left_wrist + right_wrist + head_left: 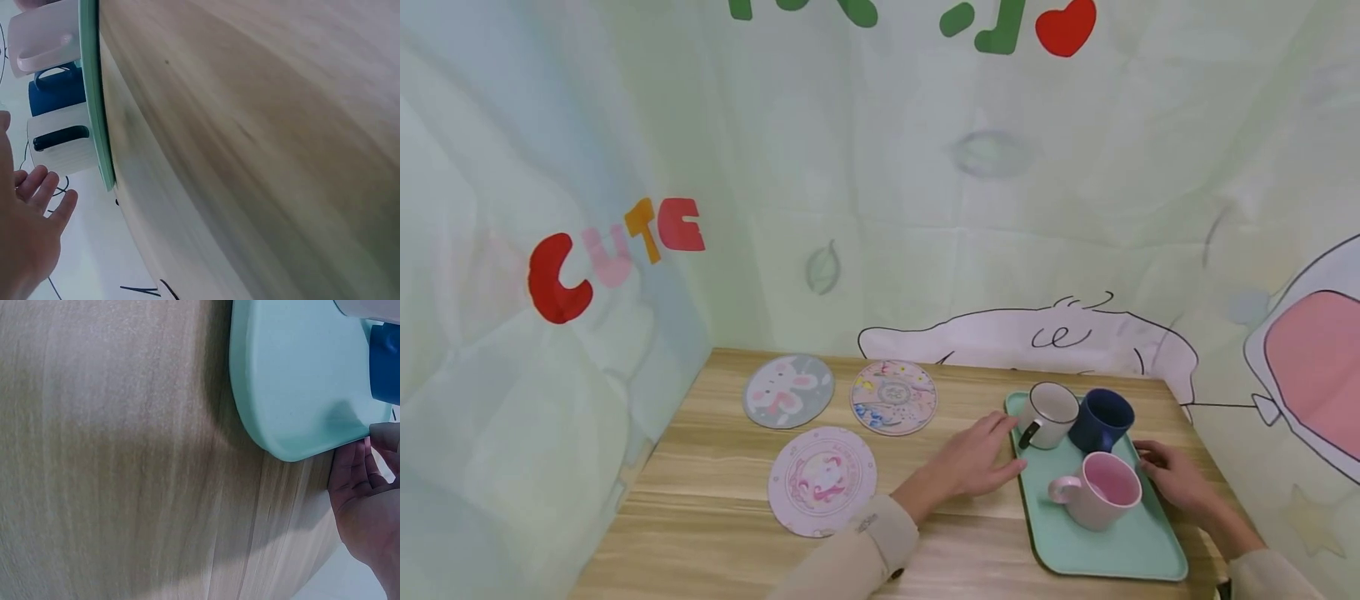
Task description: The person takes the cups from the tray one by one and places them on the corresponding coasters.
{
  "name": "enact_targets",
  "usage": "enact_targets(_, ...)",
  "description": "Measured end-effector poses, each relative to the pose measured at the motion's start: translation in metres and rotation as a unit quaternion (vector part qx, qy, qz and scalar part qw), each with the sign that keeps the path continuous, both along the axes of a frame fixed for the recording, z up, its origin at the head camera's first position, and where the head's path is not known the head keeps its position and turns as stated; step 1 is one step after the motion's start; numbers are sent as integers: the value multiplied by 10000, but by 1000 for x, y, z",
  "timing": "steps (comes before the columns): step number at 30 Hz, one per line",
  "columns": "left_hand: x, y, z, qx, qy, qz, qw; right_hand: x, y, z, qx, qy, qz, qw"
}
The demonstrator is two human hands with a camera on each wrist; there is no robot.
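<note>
A mint-green tray (1120, 554) lies on the wooden table, bearing a white mug (1051, 410) with a black handle, a dark blue mug (1101, 419) and a pink mug (1099, 492). At the tray's left edge is my left hand (973, 458), its fingers extended and spread near the white mug. In the left wrist view those fingers (61, 211) show loosely straight, with nothing between them. My right hand (1176, 479) is at the opposite edge. There, in the right wrist view, the thumb (382, 436) lies on the tray's rim and the fingers sit below it, pinching the edge.
Three round printed mats lie left of the tray: a grey rabbit one (788, 392), a floral one (893, 398) and a pink one (822, 482). A printed cloth backdrop (880, 208) rises behind the table and along both sides.
</note>
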State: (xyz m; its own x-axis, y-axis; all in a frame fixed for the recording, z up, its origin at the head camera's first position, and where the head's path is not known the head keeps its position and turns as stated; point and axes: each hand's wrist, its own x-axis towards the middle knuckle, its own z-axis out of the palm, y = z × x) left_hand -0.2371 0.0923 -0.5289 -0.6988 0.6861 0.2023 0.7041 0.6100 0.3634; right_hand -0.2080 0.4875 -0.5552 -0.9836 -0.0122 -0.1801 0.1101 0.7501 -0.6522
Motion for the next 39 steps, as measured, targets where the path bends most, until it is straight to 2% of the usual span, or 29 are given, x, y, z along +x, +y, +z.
enact_targets(7,-2,8,1,500,-582,175,9969,-1,-1,1,32,-17,-10,10000)
enact_targets(12,-4,17,-3,974,-970,263,9902,0,-3,4,69,8,23,10000)
enact_targets(15,-3,24,-5,1369,-1331,360,9809,0,-4,5,93,46,24,9999)
enact_targets(18,-1,32,-5,1737,-1747,480,9680,0,-3,5,102,39,6,9999)
enact_targets(21,0,37,-4,1955,-2121,669,9552,1,-3,5,77,23,-11,10000)
enact_targets(26,0,46,-4,2238,-2526,980,9362,2,-2,3,49,4,-47,10000)
enact_targets(34,-5,57,-15,2262,-2766,1120,9272,3,-1,3,34,26,-7,10000)
enact_targets(37,-6,61,-15,2344,-2855,1316,9199,2,-1,3,-2,56,15,10000)
enact_targets(39,-7,63,-16,2535,-2996,1350,9098,1,-1,3,-32,79,9,10000)
